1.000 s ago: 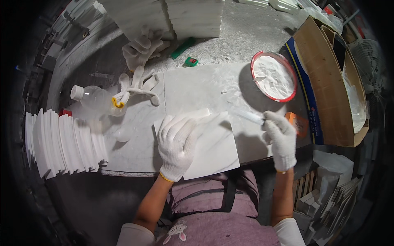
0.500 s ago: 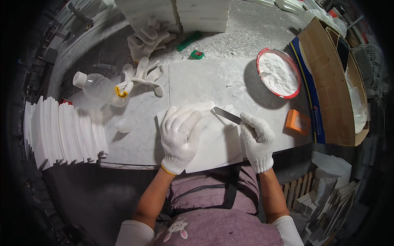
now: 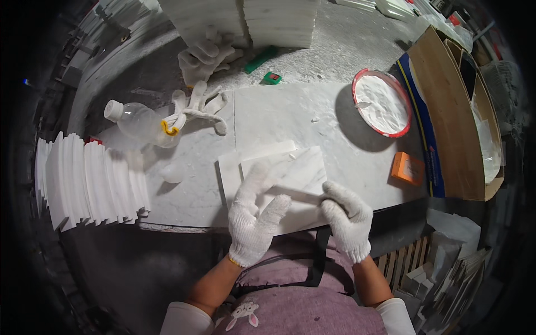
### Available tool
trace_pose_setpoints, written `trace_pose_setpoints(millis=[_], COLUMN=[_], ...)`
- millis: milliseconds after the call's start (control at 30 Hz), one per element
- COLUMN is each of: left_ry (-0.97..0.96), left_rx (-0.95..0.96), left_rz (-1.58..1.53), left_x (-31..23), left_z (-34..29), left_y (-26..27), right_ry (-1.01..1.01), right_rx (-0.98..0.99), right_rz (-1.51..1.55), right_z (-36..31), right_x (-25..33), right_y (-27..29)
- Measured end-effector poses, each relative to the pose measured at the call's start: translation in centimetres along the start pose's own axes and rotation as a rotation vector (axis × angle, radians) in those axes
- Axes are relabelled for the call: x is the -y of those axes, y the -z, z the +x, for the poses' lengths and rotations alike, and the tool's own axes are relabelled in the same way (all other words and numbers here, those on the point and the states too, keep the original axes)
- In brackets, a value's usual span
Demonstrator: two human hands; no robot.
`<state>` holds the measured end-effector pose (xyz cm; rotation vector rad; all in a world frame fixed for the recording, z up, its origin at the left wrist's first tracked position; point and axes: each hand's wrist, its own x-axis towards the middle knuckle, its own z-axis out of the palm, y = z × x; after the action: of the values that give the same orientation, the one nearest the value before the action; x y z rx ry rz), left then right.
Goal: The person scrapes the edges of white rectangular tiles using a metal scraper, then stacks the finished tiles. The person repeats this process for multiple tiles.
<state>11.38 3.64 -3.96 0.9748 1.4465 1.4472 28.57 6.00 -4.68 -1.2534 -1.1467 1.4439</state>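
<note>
The right hand [image 3: 349,223] has its fingers closed around one end of a thin, narrow blade [image 3: 298,194]. The blade runs leftward from that grip, roughly level, across to the left hand [image 3: 251,226]. The left thumb stands apart from the other fingers, and the blade's far end runs into the gap between them; blur hides whether they touch or pinch it, so I cannot tell.

Beneath the blade and just beyond the fingers of both hands lies a white, grey-veined tile [image 3: 309,167], overlapping a second white tile [image 3: 229,173] that shows on the left hand's far and outer sides. A small white crumb [image 3: 292,157] sits on the veined tile, beyond the blade. The veined tile reaches the near edge of the table [image 3: 285,114], between the two hands, and both wrists are on the person's side of that edge.

Beyond the fingers, a stretch of table top runs away from the tiles. Far to the right of it stands a red-rimmed bowl [image 3: 392,134] of white powder [image 3: 382,103]. An orange box [image 3: 406,168] lies right of the right hand, well apart from it, with a cardboard box [image 3: 449,111] beyond. Left of the left hand, past more table top, stand white slabs [image 3: 95,184] in a row.
</note>
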Motion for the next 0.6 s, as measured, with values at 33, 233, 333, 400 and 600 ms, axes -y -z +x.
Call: trace_pose_setpoints(millis=[33, 233, 333, 400, 600], left_ry=[0.085, -0.096, -0.348, -0.311, -0.395], left_rx=[0.045, 0.262, 0.300, 0.282, -0.372], left_rz=[0.037, 0.286, 0.550, 0.598, 0.628], left_x=[0.8, -1.1, -1.2, -1.8, 3.0], left_z=[-0.3, 0.3, 0.5, -0.1, -2.8], left_y=[0.8, 1.5, 1.6, 1.8, 7.6], right_ry=[-0.061, -0.166, -0.315, -0.354, 0.031], right_rx=[0.099, 0.493, 0.503, 0.453, 0.217], right_rz=[-0.057, -0.271, -0.332, -0.242, -0.293], right_z=[-0.1, 0.6, 0.7, 0.6, 0.6], right_x=[0.3, 2.2, 2.6, 2.7, 1.2], right_y=[0.2, 0.7, 0.9, 1.2, 3.7])
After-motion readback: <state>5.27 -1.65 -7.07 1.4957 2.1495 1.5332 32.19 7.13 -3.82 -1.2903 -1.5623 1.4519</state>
